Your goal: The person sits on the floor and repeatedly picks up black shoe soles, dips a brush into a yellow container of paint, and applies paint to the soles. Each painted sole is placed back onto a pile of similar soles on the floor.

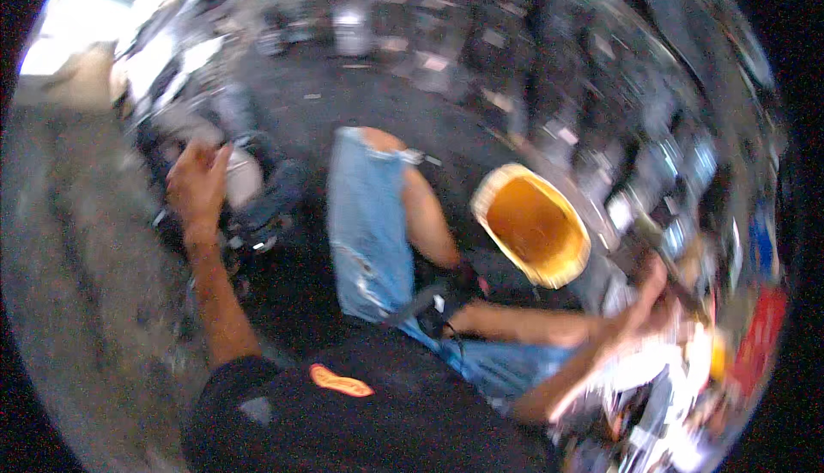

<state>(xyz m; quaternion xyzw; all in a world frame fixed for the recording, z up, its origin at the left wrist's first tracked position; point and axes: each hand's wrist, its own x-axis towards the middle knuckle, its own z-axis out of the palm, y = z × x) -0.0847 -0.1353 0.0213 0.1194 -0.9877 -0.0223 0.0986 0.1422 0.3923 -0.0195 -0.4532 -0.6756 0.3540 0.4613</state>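
My left hand (199,183) is at the left, fingers bent and bunched together beside a rounded pale-grey part (244,178) in a dark, bulky assembly (275,185). What the fingers hold, if anything, does not show. Out at the right, my right hand (654,288) is smeared by motion near a dark, long shape (671,277) and bright clutter. Whether it grips that shape is too blurred to tell. Between the hands, right of my bent knee, stands a cut-open yellow container (534,226) with brown contents, apart from both hands.
My legs in torn blue jeans (369,224) are bent on the dark floor (300,95). Many blurred small parts (481,44) lie across the far side and right. A concrete strip (86,241) runs along the left. A red object (760,336) is at the far right.
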